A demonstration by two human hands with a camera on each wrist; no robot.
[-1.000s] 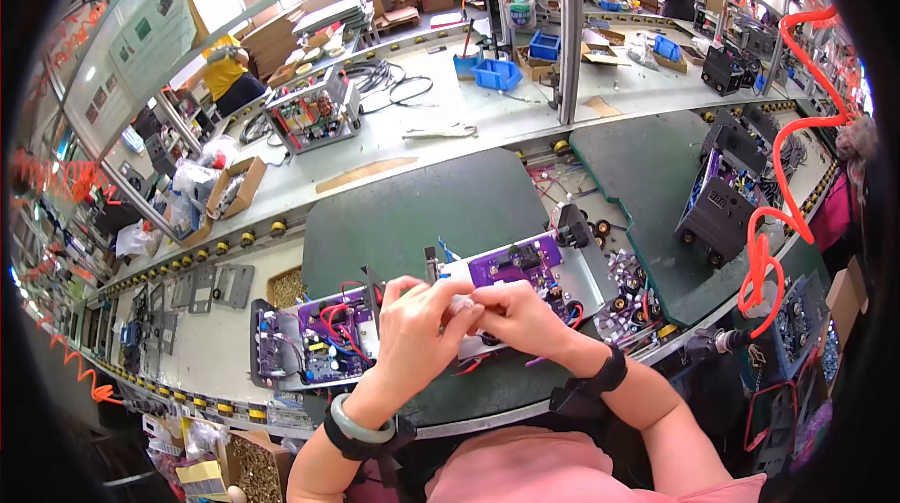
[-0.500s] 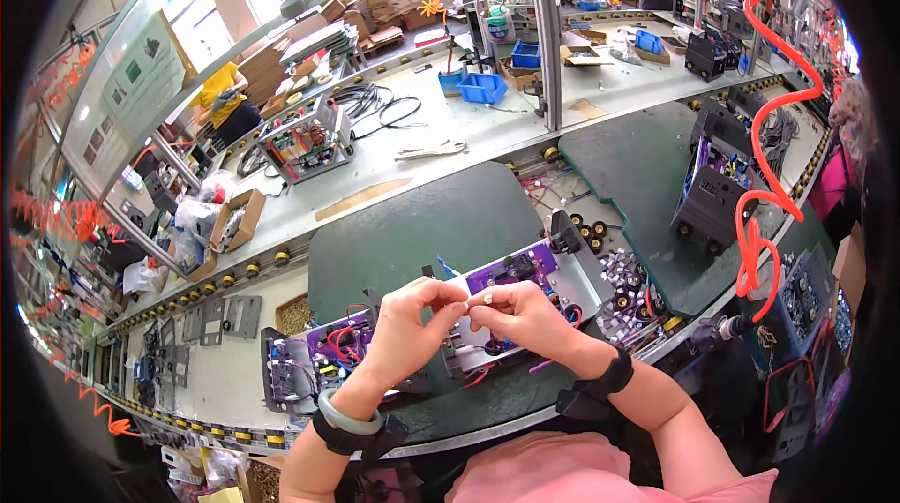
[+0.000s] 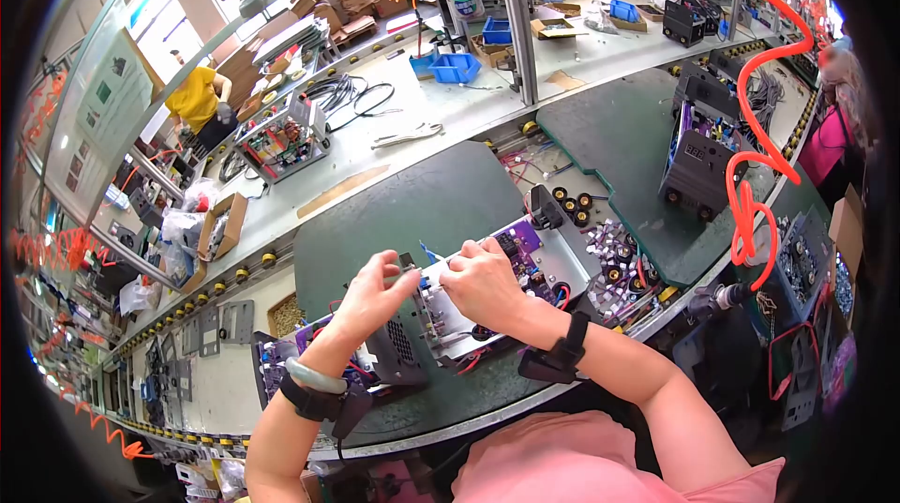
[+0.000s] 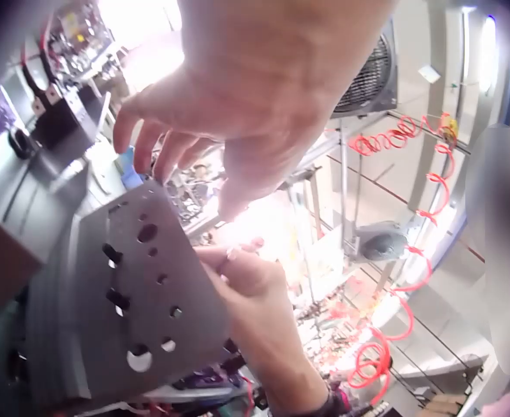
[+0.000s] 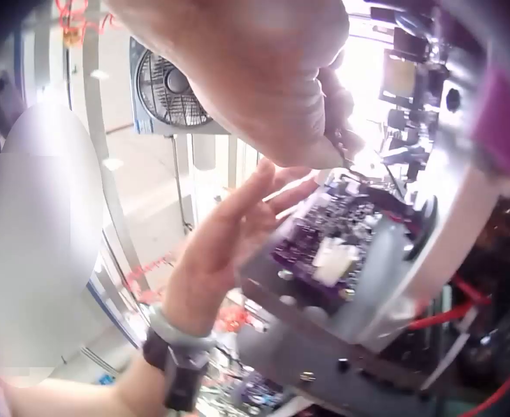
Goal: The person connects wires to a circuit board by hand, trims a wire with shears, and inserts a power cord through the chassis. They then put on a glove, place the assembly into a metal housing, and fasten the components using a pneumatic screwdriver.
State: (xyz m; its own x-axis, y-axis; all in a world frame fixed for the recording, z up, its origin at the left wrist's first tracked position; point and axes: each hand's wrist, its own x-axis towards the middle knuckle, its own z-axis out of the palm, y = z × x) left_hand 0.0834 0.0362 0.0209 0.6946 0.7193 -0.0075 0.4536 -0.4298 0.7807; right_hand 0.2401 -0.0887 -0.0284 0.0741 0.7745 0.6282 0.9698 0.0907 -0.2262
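My left hand [image 3: 373,297] hovers over the left end of an opened metal chassis [image 3: 574,270], its fingers spread and loosely bent with nothing between them. My right hand [image 3: 483,283] is over the same chassis, fingers curled together at its inner parts. A tiny white piece [image 4: 231,254] shows at the right fingertips in the left wrist view; its kind is too small to make out. A purple circuit board [image 3: 528,239] lies in the chassis beyond the right hand. Blue wire ends [image 3: 428,252] stick up between the hands. Below the left hand stands a dark perforated panel [image 4: 138,278].
A second opened unit with a purple board [image 3: 281,358] lies to the left. Small white connectors [image 3: 614,255] and black rings [image 3: 572,208] are heaped right of the chassis. An orange coiled hose [image 3: 750,128] hangs at the right. A green mat [image 3: 375,212] lies under the work.
The hands, fingertip to fingertip over the chassis earlier, have parted. The left has moved left and up with its fingers loosened; the right has reached forward to the chassis. The head view has shifted.
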